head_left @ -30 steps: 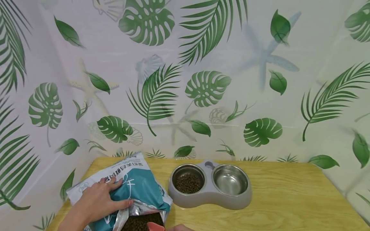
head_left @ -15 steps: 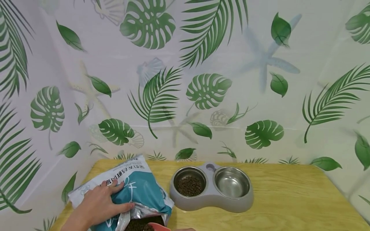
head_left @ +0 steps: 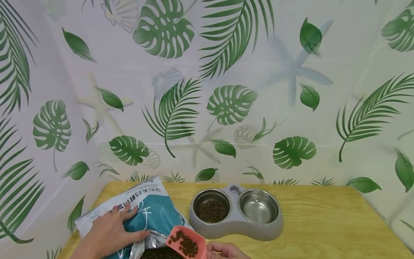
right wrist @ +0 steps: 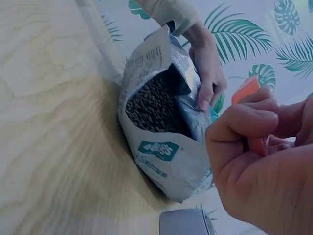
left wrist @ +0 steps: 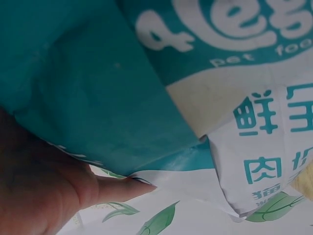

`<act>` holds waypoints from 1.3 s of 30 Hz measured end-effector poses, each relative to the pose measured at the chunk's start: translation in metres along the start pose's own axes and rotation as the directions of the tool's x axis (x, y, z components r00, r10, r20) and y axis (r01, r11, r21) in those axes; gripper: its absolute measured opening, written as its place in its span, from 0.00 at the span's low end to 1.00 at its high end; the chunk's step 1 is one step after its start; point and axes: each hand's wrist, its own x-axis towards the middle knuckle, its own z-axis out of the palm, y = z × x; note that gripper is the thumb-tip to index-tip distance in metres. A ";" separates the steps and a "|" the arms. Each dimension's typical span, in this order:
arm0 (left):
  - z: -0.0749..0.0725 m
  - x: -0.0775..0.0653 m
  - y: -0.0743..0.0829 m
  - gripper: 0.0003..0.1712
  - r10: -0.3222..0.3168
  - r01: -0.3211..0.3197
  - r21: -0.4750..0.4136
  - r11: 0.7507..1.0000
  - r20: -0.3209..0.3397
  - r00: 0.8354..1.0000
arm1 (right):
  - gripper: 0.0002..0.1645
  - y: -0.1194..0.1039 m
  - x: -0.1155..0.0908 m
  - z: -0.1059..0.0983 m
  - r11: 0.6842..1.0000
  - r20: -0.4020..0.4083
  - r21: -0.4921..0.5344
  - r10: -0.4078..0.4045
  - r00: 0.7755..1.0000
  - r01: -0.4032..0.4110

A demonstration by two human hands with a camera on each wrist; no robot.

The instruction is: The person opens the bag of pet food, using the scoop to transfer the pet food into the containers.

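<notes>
My left hand [head_left: 111, 230] lies over the teal and white pet food bag [head_left: 161, 212] at the lower left, gripping it near its mouth with the thumb on the silvery inner lining. Brown kibble [right wrist: 154, 105] fills the open bag in the right wrist view. The fingers of my right hand [head_left: 226, 249] curl round the handle of a pink scoop [head_left: 200, 240]. Several kibble pieces lie in the scoop, which overlaps the bag's mouth corner in the head view. From the right wrist view only part of the scoop shows, beyond my curled fingers.
A grey double pet bowl [head_left: 240, 230] stands right of the bag. Its left steel bowl [head_left: 199, 197] contains kibble; the right steel bowl [head_left: 258, 210] shows bare metal. The wooden table [head_left: 330, 223] meets a leaf-patterned wall covering [head_left: 252, 64] behind.
My right hand has lifted the scoop out of the bag's mouth with kibble in it, up and to the right. The left hand stays on the bag.
</notes>
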 end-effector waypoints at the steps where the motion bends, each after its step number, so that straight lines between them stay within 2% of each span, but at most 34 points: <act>1: 0.000 0.000 0.000 0.62 -0.003 0.003 -0.002 1.000 0.001 1.000 | 0.22 -0.025 -0.009 0.012 1.000 0.004 0.024 0.014 1.000 -0.014; 2: 0.000 0.001 0.000 0.62 -0.003 0.003 -0.003 1.000 0.001 1.000 | 0.23 -0.047 -0.015 0.022 0.999 0.004 0.044 0.029 1.000 -0.029; 4: 0.001 0.001 0.000 0.62 -0.004 0.004 -0.007 1.000 0.001 1.000 | 0.22 -0.058 -0.018 0.022 0.997 0.006 0.064 0.042 0.999 -0.043; 7: 0.001 0.001 -0.002 0.62 -0.002 0.002 -0.010 1.000 -0.002 1.000 | 0.24 -0.053 -0.018 0.009 0.997 -0.076 0.043 0.066 0.995 -0.063; 10: 0.002 0.000 -0.002 0.62 0.003 -0.003 -0.009 1.000 -0.006 1.000 | 0.21 -0.052 -0.016 -0.004 0.995 -0.210 0.005 0.100 0.973 -0.101; 12: 0.001 0.000 -0.002 0.62 0.004 -0.004 -0.006 1.000 -0.008 1.000 | 0.18 -0.058 -0.017 -0.010 0.990 -0.304 -0.019 0.126 0.944 -0.138; 16: 0.001 -0.001 -0.002 0.61 0.010 -0.010 -0.003 1.000 -0.012 1.000 | 0.17 -0.070 -0.014 -0.019 0.979 -0.453 -0.079 0.132 0.881 -0.188; 19: 0.000 -0.002 -0.002 0.60 0.013 -0.013 -0.009 1.000 -0.015 1.000 | 0.18 -0.071 -0.007 -0.027 0.950 -0.582 -0.195 0.087 0.808 -0.242; 21: 0.000 -0.003 -0.002 0.60 0.014 -0.015 -0.005 1.000 -0.017 1.000 | 0.16 -0.070 -0.003 -0.030 0.913 -0.656 -0.292 0.027 0.755 -0.286; 23: 0.001 -0.003 -0.002 0.60 0.013 -0.013 -0.002 1.000 -0.017 1.000 | 0.14 -0.069 0.001 -0.034 0.844 -0.693 -0.429 -0.078 0.717 -0.323; 25: 0.001 -0.002 -0.001 0.59 0.013 -0.013 0.002 1.000 -0.015 1.000 | 0.12 -0.068 0.004 -0.037 0.767 -0.695 -0.544 -0.184 0.695 -0.341; 28: 0.002 -0.003 -0.002 0.60 0.012 -0.012 0.001 1.000 -0.011 1.000 | 0.09 -0.065 0.010 -0.042 0.647 -0.655 -0.679 -0.320 0.685 -0.347; 35: 0.002 -0.002 -0.003 0.61 0.006 -0.006 0.005 1.000 -0.014 1.000 | 0.12 -0.059 0.022 -0.046 0.504 -0.589 -0.783 -0.409 0.697 -0.366; 39: 0.002 -0.002 -0.002 0.61 0.012 -0.011 0.012 1.000 -0.023 1.000 | 0.14 -0.053 0.028 -0.044 0.423 -0.545 -0.829 -0.468 0.696 -0.365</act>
